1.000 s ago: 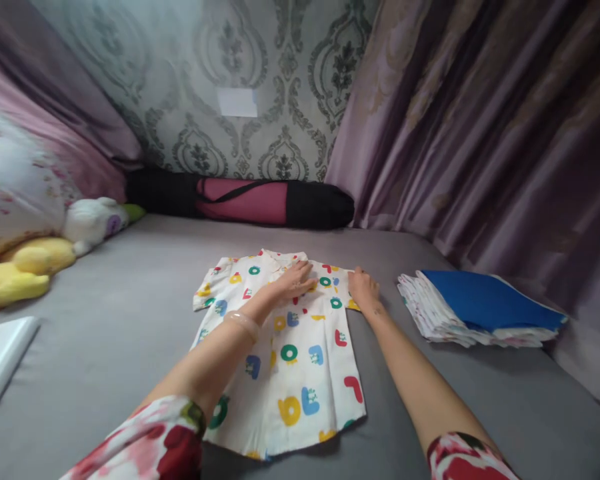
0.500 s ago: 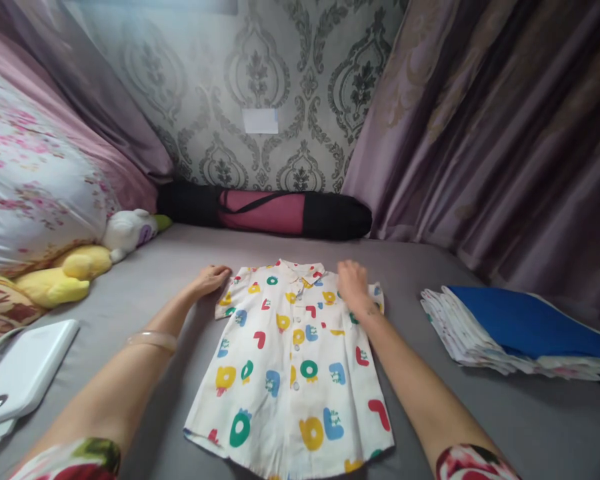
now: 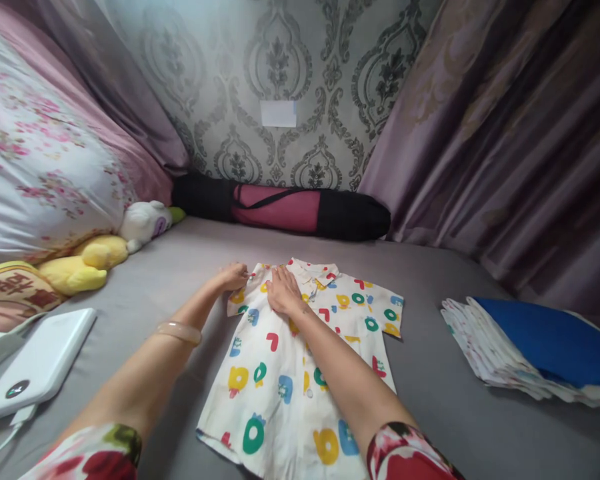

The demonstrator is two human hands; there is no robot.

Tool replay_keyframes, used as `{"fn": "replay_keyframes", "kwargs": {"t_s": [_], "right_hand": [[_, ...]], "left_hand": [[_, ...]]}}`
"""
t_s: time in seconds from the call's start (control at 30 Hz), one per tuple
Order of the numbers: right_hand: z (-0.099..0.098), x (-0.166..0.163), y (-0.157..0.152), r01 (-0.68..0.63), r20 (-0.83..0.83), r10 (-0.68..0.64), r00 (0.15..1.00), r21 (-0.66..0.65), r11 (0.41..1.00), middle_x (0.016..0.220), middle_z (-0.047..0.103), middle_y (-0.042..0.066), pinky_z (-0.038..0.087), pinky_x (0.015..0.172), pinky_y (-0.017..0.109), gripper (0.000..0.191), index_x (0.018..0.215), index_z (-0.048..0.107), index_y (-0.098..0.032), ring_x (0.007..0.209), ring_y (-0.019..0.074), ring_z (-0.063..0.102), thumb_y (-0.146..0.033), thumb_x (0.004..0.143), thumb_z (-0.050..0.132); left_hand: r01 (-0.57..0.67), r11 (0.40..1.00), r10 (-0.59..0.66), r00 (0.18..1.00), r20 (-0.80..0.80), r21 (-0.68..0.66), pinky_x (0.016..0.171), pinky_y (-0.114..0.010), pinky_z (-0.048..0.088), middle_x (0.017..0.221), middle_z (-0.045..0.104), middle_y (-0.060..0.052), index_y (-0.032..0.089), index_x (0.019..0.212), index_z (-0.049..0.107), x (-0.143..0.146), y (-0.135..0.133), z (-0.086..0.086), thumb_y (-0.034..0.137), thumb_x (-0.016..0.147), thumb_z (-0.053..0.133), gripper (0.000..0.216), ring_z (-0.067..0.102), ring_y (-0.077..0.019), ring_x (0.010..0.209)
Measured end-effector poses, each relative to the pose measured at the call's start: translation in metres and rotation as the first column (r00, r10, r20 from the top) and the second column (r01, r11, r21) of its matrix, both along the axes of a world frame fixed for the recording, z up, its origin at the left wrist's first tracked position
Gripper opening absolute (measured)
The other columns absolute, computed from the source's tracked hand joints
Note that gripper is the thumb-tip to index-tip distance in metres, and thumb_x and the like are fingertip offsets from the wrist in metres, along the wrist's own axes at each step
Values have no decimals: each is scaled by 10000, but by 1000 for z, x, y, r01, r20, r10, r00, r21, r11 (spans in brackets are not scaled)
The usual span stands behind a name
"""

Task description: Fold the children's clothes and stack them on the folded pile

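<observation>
A white short-sleeved child's shirt [image 3: 275,393] with a collar lies front up on the grey sheet, printed with colourful letters. My left hand [image 3: 234,275] has its fingers closed at the shirt's left shoulder, by the top of the sleeve. Flat on the chest, left of the collar, rests my right hand [image 3: 284,291], its fingers stretched out. The right forearm crosses over the shirt and hides part of its button front. The right sleeve is spread outward on the sheet.
A folded stack of clothes [image 3: 545,340] with a blue piece on top lies at the right. On the left are a white power bank [image 3: 45,367] with cables, plush toys [image 3: 75,272] and a flowered pillow [image 3: 45,160]. A long black and maroon bag [image 3: 280,208] lies along the wall.
My right hand has moved left from the right shoulder to the chest, uncovering the right sleeve. My left hand has come to the left shoulder's edge. The view has shifted slightly.
</observation>
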State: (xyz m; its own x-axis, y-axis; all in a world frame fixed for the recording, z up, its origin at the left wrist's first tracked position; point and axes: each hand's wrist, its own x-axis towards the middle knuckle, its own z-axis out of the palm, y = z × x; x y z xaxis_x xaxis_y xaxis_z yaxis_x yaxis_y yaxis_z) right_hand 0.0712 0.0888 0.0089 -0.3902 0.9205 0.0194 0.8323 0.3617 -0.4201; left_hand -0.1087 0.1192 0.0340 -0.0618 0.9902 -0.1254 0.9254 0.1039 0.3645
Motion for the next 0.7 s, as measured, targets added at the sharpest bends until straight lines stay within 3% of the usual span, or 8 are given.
{"fn": "replay_keyframes", "kwargs": {"t_s": [0.23, 0.37, 0.5, 0.6, 0.7], "right_hand": [[-4, -3, -7, 4, 19, -5, 1000, 40, 999, 1577, 175, 147, 55, 1154, 443, 611, 1498, 276, -145, 1454, 275, 93, -466, 979, 242], [-4, -4, -8, 9, 40, -11, 999, 34, 999, 1586, 153, 125, 41, 1148, 460, 626, 1505, 266, -188, 1456, 281, 75, -513, 971, 252], [-6, -6, -8, 13, 58, -15, 998, 39, 999, 1586, 149, 128, 33, 1148, 463, 635, 1505, 267, -186, 1457, 280, 68, -522, 966, 280], [-5, -5, -4, 1, 15, -1, 1000, 46, 999, 1578, 183, 131, 35, 1154, 463, 626, 1498, 282, -176, 1455, 271, 91, -504, 965, 316], [1, 5, -3, -30, -164, 33, 986, 23, 999, 1548, 280, 122, 131, 1161, 389, 573, 1455, 362, -149, 1435, 227, 200, -440, 961, 377]], "left_hand": [[-239, 961, 243, 970, -14, 140, 759, -318, 454, 1102, 654, -177, 142, 1111, 512, -10, -9, -1, 291, 918, 306, 320, 614, -269, 1021], [-195, 968, 221, 961, -165, 161, 724, -333, 461, 1005, 684, -147, 198, 1134, 484, -6, -23, -11, 354, 952, 275, 318, 658, -274, 915], [-116, 972, 177, 933, -312, 207, 708, -369, 474, 963, 685, -186, 152, 1126, 499, 3, -32, -21, 352, 969, 227, 372, 673, -310, 879], [-210, 953, 266, 924, -274, 218, 728, -387, 479, 975, 685, -210, 124, 1117, 521, 5, -33, -21, 436, 956, 257, 440, 669, -338, 910], [-313, 929, 345, 926, -155, 196, 780, -388, 476, 1059, 674, -223, 113, 1141, 526, 1, -34, -13, 536, 919, 307, 525, 646, -345, 993]]}}
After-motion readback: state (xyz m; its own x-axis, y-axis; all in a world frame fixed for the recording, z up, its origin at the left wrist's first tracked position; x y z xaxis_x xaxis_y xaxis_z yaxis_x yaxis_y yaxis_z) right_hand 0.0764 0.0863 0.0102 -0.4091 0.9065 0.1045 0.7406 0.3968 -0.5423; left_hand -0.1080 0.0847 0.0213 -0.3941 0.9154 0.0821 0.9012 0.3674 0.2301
